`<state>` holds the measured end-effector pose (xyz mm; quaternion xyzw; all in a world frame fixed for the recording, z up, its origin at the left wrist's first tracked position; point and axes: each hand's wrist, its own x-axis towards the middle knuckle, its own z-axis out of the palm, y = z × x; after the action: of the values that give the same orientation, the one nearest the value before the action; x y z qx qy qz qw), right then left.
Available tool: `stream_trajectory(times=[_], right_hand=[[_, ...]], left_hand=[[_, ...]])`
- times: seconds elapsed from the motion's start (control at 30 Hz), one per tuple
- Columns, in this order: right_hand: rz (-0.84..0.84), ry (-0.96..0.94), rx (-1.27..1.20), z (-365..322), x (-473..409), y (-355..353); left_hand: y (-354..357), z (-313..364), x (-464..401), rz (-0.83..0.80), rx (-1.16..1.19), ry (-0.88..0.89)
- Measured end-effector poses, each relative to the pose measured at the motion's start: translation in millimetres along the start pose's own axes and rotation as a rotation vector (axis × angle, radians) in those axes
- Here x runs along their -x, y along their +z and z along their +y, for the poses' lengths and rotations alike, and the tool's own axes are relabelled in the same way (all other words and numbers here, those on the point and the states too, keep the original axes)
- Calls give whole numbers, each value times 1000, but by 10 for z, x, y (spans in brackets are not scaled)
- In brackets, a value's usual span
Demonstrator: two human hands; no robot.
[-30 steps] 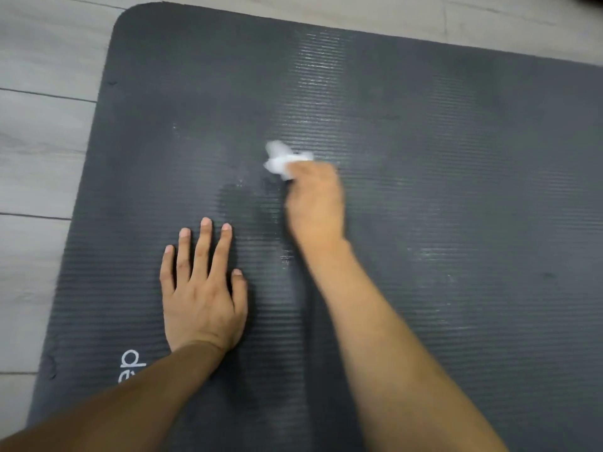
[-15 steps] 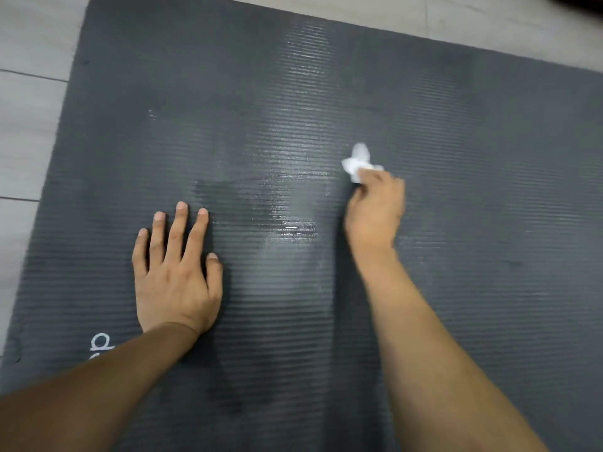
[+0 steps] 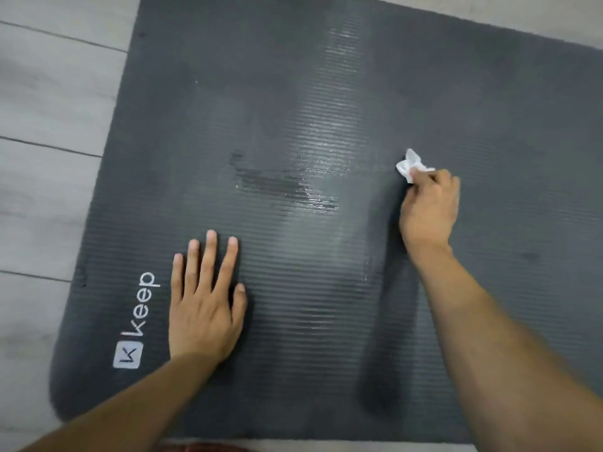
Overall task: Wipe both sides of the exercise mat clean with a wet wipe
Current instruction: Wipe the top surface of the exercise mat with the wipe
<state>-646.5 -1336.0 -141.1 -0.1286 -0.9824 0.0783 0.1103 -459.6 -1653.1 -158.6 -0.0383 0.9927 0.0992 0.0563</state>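
Note:
A dark grey ribbed exercise mat (image 3: 326, 76) lies flat on the floor and fills most of the head view. A white "keep" logo (image 3: 137, 321) is printed near its left edge. My left hand (image 3: 205, 298) rests flat on the mat with straight fingers, beside the logo. My right hand (image 3: 429, 207) grips a crumpled white wet wipe (image 3: 411, 166) and holds it against the mat right of centre. A wet, shiny streak (image 3: 293, 190) shows on the mat between my hands.
Light grey wooden floorboards (image 3: 49, 109) border the mat on the left and along the top right. The mat's near edge runs along the bottom of the view.
My right hand has slid the wipe to the right across the mat, leaving a wet streak behind. My left hand stayed flat in place. The view shifted, bringing the logo into sight.

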Motion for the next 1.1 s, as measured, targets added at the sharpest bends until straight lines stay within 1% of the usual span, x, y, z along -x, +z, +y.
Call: stream_trajectory(times=[0.07, 0.1, 0.13, 0.17, 0.2, 0.27, 0.3, 0.33, 0.37, 0.4, 0.43, 0.5, 0.57, 0.6, 0.63, 0.67, 0.7, 0.73, 0.77, 0.83, 0.87, 0.9, 0.93, 1.0, 1.1], right_hand=[[74, 139, -90, -397, 131, 135], [88, 118, -150, -684, 248, 213], [78, 26, -213, -1011, 396, 285], [41, -107, -274, -1358, 553, 337], [-23, -248, -307, -1712, 713, 367], [-154, -493, -299, -2267, 1001, 364], [-189, -577, -293, -2368, 1062, 350], [-205, -631, -295, -2311, 1050, 336], [-193, -647, -292, -2126, 994, 318], [-164, -625, -269, -1848, 926, 289], [-125, -564, -226, -1477, 838, 262], [-22, -377, -119, -632, 632, 182], [12, -143, -83, -50, 507, 38], [28, -21, -96, 32, 508, 5], [47, 80, -113, -30, 543, 16], [61, 137, -137, -227, 587, 41], [45, 130, -159, -525, 644, 79], [17, 57, -189, -889, 733, 120], [-21, -72, -224, -1275, 853, 157], [-131, -387, -244, -1965, 1141, 165], [-176, -511, -233, -2163, 1247, 133], [-200, -590, -222, -2194, 1277, 121], [-194, -623, -224, -2069, 1240, 125], [-139, -576, -192, -1520, 1079, 130], [-29, -341, -106, -290, 800, 24]], left_hand=[[51, -3, 4, -9, -13, -14], [58, -3, -26, -19, -22, -18], [57, -6, -47, -19, -30, -19], [61, -12, -46, -14, -36, -17], [75, -18, -29, -12, -39, -14], [95, -35, -20, -2, -37, 7], [101, -49, -35, 0, -37, 13], [105, -60, -42, -5, -40, 7], [97, -66, -40, -10, -45, -4], [82, -66, -34, -9, -48, -12], [71, -55, -35, -9, -45, -16], [62, -32, -48, -15, -36, -11], [67, -32, -57, -9, -32, -14], [72, -33, -52, -9, -37, -19], [75, -30, -44, -9, -40, -23], [75, -28, -36, -6, -39, -25], [70, -26, -35, 2, -37, -25], [72, -27, -39, 11, -39, -22], [81, -29, -45, 21, -42, -17], [104, -48, -47, 40, -47, -6], [110, -64, -48, 50, -48, -4], [114, -71, -54, 59, -46, -1], [115, -66, -57, 63, -43, -2], [95, -51, -59, 70, -40, -17], [79, -20, -54, 75, -20, -25]])
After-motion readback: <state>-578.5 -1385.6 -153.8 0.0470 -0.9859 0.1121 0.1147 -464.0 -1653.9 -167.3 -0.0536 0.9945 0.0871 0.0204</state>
